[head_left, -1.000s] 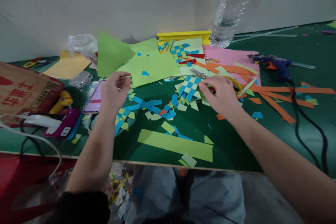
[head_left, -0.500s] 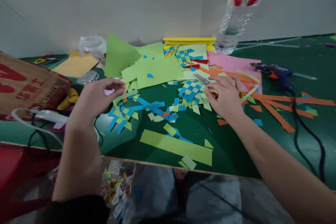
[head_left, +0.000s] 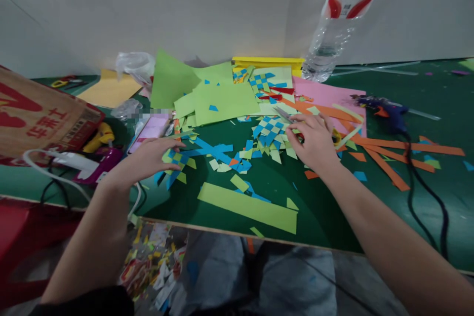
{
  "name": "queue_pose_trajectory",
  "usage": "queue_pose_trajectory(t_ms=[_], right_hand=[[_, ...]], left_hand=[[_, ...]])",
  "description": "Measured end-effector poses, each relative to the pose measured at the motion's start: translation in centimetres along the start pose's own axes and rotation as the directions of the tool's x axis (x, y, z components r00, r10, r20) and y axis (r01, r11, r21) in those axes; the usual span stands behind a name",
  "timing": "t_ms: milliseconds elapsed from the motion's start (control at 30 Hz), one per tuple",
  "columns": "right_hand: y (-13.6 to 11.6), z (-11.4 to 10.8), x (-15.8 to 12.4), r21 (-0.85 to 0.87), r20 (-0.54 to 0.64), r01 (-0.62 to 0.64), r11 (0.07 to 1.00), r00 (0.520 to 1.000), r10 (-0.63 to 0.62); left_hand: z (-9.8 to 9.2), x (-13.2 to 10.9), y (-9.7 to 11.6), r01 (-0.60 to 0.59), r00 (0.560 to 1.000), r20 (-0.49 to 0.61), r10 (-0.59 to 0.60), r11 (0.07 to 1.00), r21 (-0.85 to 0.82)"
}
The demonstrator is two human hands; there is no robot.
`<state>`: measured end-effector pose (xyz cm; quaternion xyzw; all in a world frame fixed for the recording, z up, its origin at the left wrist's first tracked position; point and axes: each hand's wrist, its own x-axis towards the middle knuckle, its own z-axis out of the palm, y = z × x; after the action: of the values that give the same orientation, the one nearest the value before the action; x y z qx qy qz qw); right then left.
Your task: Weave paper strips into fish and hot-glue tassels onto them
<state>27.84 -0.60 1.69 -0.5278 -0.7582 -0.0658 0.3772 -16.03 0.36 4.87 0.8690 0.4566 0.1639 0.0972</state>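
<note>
My left hand (head_left: 153, 156) hovers at a small woven piece of blue and green paper (head_left: 175, 160). Its thumb and fingers are apart around the upper part of that piece, which they partly cover. A thin pale green strip (head_left: 181, 135) lies just beyond the fingertips. My right hand (head_left: 313, 138) is curled over a pair of scissors (head_left: 283, 113), whose metal blades point away to the left; the grip is partly hidden. Left of those fingers is a larger woven blue and green paper piece (head_left: 269, 130). Blue strips (head_left: 213, 149) cross between my hands.
Green paper sheets (head_left: 225, 101) lie at the back. A water bottle (head_left: 329, 34) and a blue glue gun (head_left: 387, 111) with a trailing cable stand right, near orange strips (head_left: 392, 140). At left are a phone (head_left: 150, 131) and paper bag (head_left: 40, 118). A green strip (head_left: 248, 207) lies in front.
My left hand has moved down toward me, onto the small woven piece, uncovering the phone. A pale scrap is gone from the front table edge. My right hand stays at the scissors.
</note>
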Motion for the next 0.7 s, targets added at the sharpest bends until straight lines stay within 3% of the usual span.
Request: queue_pose_trajectory(t_ms=[200,367,533,700], right_hand=[[-0.1,-0.1,0.0,0.029,0.024,-0.029,0.999,0.999,0.028],[-0.3,-0.2,0.1,0.022,0.004,-0.029,0.999,1.0,0.029],[-1.2,-0.8,0.2,0.109,0.027,0.029,0.994,0.999,-0.032],[-2.0,-1.1,0.0,0.231,0.085,0.086,0.969,0.99,-0.108]], left_hand=[[-0.8,1.5,1.1,0.088,0.996,0.008,-0.09,0.951,-0.297],[-2.4,2.5,2.9,0.108,0.992,-0.029,-0.124,0.937,-0.332],[-3.0,4.0,6.3,0.039,0.968,-0.199,-0.15,0.881,-0.472],[-1.7,6.5,10.3,-0.03,0.943,-0.286,-0.168,0.815,-0.579]])
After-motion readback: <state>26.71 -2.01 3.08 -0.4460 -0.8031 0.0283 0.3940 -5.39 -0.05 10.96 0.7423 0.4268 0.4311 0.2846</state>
